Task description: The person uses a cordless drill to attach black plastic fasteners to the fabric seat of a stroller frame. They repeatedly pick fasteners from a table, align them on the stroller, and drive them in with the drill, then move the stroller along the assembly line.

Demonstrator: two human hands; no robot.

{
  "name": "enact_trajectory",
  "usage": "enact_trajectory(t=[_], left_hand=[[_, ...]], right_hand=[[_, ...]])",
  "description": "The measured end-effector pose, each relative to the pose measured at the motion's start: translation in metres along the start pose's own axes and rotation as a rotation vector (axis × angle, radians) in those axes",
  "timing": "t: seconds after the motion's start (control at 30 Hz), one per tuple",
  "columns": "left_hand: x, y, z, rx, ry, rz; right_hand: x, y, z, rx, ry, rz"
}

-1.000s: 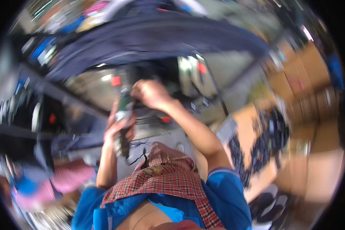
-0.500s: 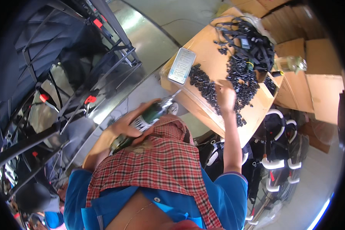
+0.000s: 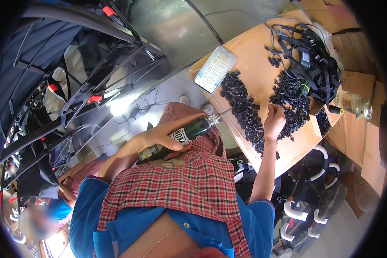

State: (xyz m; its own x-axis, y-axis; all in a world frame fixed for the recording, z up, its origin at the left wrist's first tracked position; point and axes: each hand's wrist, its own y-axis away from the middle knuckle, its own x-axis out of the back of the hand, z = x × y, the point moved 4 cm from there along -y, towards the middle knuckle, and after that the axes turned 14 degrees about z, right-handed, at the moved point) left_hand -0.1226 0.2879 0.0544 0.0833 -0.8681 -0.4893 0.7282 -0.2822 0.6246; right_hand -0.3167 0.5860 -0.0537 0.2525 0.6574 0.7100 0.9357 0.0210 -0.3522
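My left hand (image 3: 154,139) is wrapped round a green power screwdriver (image 3: 197,130) with a metal nose, held across my lap. Its thin bit points at the edge of the cardboard-topped table (image 3: 255,51). Over that table my right hand (image 3: 274,122) is closed in a pinch; whatever sits between the fingertips is too small to make out. To the left of this hand lies a heap of small black plastic parts (image 3: 241,101). A second heap of black parts (image 3: 293,96) spreads beyond it on the right.
A phone with a lit screen (image 3: 215,69) lies at the table's left corner. Black straps (image 3: 322,64) are piled at the far right, near a clear jar (image 3: 352,103). Black folding frames (image 3: 73,99) crowd the left. White curved handles (image 3: 296,210) stand below right; another person (image 3: 64,206) is lower left.
The view has shifted, with the table now further right. My left hand has brought the screwdriver rightward, its bit closer to my right hand. My right hand's fingers now show pinched above the parts.
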Motion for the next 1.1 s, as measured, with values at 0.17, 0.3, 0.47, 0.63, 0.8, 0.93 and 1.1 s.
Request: enact_trajectory(t=[0.17,0.3,0.47,0.63,0.8,0.93,1.1], left_hand=[[0.003,-0.008,0.005,0.091,0.028,-0.080],[0.010,-0.020,0.006,-0.036,-0.079,-0.170],[0.013,-0.022,0.015,-0.009,-0.094,-0.192],[0.016,-0.022,0.021,0.014,-0.161,-0.166],[0.017,-0.025,0.021,-0.027,-0.159,-0.191],[0.016,-0.025,0.020,-0.013,-0.194,-0.199],[0.010,-0.022,0.028,0.017,-0.255,-0.171]], right_hand=[[-0.008,0.014,-0.063,-0.743,-0.976,-0.504],[-0.011,0.025,-0.097,-0.823,-1.213,-0.628],[-0.016,0.024,-0.110,-0.831,-1.239,-0.598],[-0.015,0.021,-0.113,-0.735,-1.110,-0.627],[-0.016,0.018,-0.112,-0.713,-1.027,-0.613],[-0.014,0.018,-0.112,-0.697,-1.041,-0.674],[-0.011,0.016,-0.108,-0.697,-1.070,-0.810]])
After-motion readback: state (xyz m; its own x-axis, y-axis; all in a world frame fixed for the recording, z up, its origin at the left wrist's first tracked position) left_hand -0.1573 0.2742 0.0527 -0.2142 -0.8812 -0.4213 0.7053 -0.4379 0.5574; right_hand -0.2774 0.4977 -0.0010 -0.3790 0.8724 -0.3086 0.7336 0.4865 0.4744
